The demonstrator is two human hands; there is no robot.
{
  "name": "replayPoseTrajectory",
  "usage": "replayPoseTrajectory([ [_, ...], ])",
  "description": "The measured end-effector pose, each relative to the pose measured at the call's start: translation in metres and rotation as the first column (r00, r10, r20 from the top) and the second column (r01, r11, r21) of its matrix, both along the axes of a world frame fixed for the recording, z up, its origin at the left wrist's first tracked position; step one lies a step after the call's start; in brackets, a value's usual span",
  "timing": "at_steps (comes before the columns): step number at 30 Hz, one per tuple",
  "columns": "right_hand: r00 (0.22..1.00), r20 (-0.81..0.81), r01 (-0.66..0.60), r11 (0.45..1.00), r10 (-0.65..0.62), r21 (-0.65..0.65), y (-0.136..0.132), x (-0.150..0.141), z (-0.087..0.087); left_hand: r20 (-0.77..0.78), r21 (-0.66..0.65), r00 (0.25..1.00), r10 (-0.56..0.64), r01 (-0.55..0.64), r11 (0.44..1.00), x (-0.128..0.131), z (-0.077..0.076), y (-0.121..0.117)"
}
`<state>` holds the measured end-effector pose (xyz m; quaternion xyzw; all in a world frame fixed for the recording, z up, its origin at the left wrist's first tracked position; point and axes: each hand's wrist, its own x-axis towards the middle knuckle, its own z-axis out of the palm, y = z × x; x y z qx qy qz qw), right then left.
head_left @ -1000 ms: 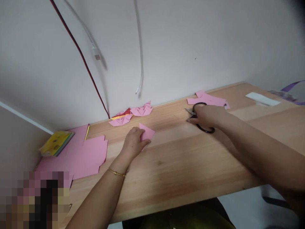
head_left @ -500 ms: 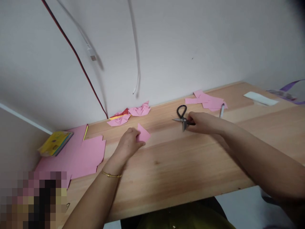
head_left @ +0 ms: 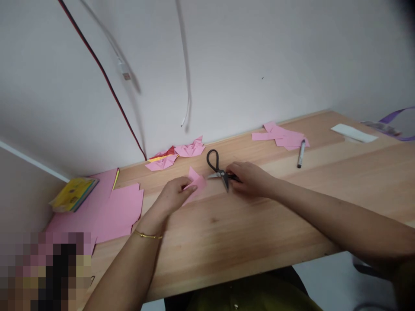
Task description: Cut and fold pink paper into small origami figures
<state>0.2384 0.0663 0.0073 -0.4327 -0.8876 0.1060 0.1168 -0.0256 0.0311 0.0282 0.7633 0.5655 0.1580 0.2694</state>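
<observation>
My left hand (head_left: 175,193) pinches a small folded piece of pink paper (head_left: 196,183) between thumb and fingers, over the wooden table. My right hand (head_left: 248,178) grips one black handle of a pair of scissors (head_left: 222,173). The blades are spread apart, one pointing left at the paper's edge and the other toward me. The other black loop stands free, toward the wall. Behind my left hand lie pink folded paper shapes (head_left: 189,149), with red and yellow paper among them.
Large pink sheets (head_left: 119,211) lie at the left, with a yellow packet (head_left: 74,194) and a yellow pencil-like stick (head_left: 116,179). Pink scraps (head_left: 285,137), a marker (head_left: 301,153) and a white strip (head_left: 354,133) lie right. Cables (head_left: 103,73) hang along the wall.
My right hand has carried the scissors leftward, close to the pink paper, and the blades now spread wider. The marker has come into full view. My left hand keeps its pinch, the paper tilting a little.
</observation>
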Motion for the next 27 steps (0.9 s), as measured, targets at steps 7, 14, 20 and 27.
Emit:
replayPoseTrajectory([
  [7,0.99,0.081,-0.115,0.993,0.113,0.02,-0.001,-0.012,0.008,0.005,0.114,1.0,0.012,-0.012,0.993,-0.004,-0.007,0.001],
  [14,0.978,0.029,-0.205,0.979,0.204,0.018,-0.001,-0.02,0.004,-0.18,0.313,0.963,-0.2,0.249,0.916,-0.011,-0.019,0.008],
  [20,0.95,-0.031,-0.308,0.948,0.311,0.079,0.0,-0.016,-0.006,-0.28,0.311,0.923,-0.265,0.348,0.884,-0.017,-0.02,0.01],
  [27,0.935,-0.077,-0.341,0.936,0.347,0.086,0.0,-0.014,-0.01,-0.185,0.316,0.934,-0.306,0.351,0.881,-0.021,-0.017,0.014],
])
